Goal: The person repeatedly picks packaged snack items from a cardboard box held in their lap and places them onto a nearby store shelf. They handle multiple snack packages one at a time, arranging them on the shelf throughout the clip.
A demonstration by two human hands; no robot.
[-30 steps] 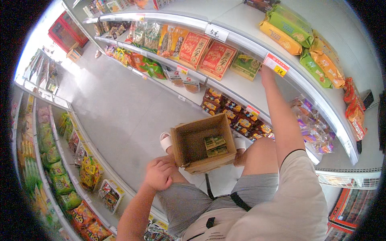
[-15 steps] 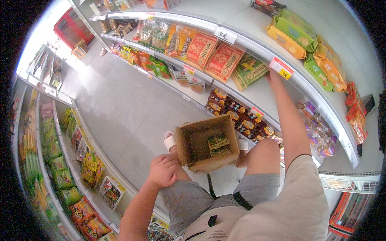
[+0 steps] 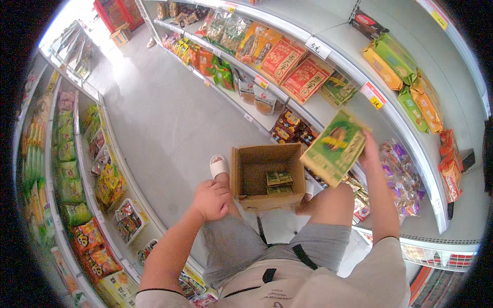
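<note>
My right hand [image 3: 367, 149] grips a flat green and tan snack packet [image 3: 334, 146] by its right edge, holding it in the air between the shelf and my right knee. Below and to the left stands an open cardboard box [image 3: 267, 203] on the floor between my feet, with a few similar green packets [image 3: 279, 179] at its bottom. My left hand [image 3: 211, 199] rests on my left knee, fingers loosely curled, with no object visible in it. Another green packet [image 3: 338, 89] lies on the shelf beside red and cream packets [image 3: 307, 79].
Shelving [image 3: 354, 84] on the right carries bagged snacks, with dark brown packs [image 3: 287, 126] lower down and wrapped biscuit packs [image 3: 395, 59] above. More stocked shelves [image 3: 74, 190] run along my left. A grey floor aisle [image 3: 154, 118] leads toward a small carton [image 3: 120, 34] and a red cabinet [image 3: 118, 14].
My right hand has come out from the shelf with a green packet, moving down toward me. The view has shifted slightly. My left hand stays on the knee.
</note>
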